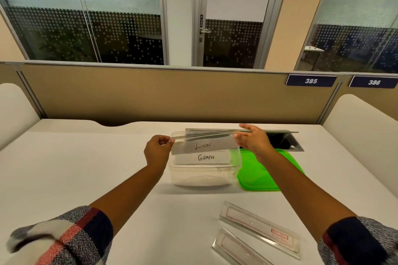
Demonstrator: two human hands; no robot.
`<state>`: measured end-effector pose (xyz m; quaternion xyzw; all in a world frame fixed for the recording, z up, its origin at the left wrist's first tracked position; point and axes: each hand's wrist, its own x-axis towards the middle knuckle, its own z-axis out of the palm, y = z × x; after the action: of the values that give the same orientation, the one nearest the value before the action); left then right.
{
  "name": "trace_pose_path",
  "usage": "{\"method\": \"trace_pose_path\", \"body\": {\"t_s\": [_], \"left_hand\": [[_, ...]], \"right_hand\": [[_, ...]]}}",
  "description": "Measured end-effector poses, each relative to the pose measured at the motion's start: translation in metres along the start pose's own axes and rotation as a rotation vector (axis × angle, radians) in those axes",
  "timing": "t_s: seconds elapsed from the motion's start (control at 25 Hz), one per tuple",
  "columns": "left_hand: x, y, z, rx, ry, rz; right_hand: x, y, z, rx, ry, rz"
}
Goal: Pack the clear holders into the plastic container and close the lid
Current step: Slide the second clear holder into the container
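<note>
Your left hand [158, 149] and right hand [253, 139] each pinch one end of a long, flat clear plastic holder [204, 144] with a paper slip inside hand-lettered "LION". The fingers [167, 141] of your left hand are closed tight on its left end; your right thumb and forefinger nip the right end while the other fingers splay loosely above it. The holder spans straight between your fingers and tilts a little, its near edge lower, just over the mouth of the clear, round-cornered rectangular plastic container [202, 173].

Directly below your fingers, inside that container, a second clear holder [204, 157] with a slip reading "GIRAFEE" leans against the walls. The container's sides are glossy and slightly cloudy, and it stands on the smooth, matte white worktop [86, 168].

Under your right wrist, touching the container's right side, lies the flat, translucent bright green plastic lid [258, 175] with rounded corners. Beyond your right fingers a metal-rimmed rectangular cable hatch [284, 141] is sunk in the worktop.

Nearer you, well back from your fingers, two more clear holders [258, 230] with thin red outlines lie side by side, one with a small red label. Your sleeves are coarse woven plaid.
</note>
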<state>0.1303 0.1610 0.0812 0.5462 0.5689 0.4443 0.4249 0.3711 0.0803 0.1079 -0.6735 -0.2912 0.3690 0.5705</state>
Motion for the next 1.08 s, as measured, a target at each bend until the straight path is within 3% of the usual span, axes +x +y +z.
{"method": "trace_pose_path", "body": {"t_s": [0.16, 0.36, 0.56, 0.72, 0.88, 1.08], "left_hand": [[0.015, -0.006, 0.018, 0.039, 0.036, -0.050], [0.024, -0.013, 0.031, 0.133, 0.069, -0.083], [0.029, -0.014, 0.043, 0.233, -0.001, -0.059], [0.037, -0.013, 0.054, 0.243, -0.118, -0.158], [0.048, -0.017, 0.061, 0.319, -0.234, -0.293], [0.055, -0.023, 0.069, 0.459, -0.321, -0.325]], "right_hand": [[0.022, 0.023, 0.008, -0.178, 0.177, 0.005], [0.034, 0.041, 0.016, -0.268, 0.278, -0.024], [0.043, 0.049, 0.026, -0.353, 0.367, -0.095], [0.046, 0.054, 0.029, -0.943, 0.389, -0.206], [0.051, 0.053, 0.034, -1.405, 0.288, -0.334], [0.056, 0.055, 0.042, -1.637, 0.181, -0.345]]}}
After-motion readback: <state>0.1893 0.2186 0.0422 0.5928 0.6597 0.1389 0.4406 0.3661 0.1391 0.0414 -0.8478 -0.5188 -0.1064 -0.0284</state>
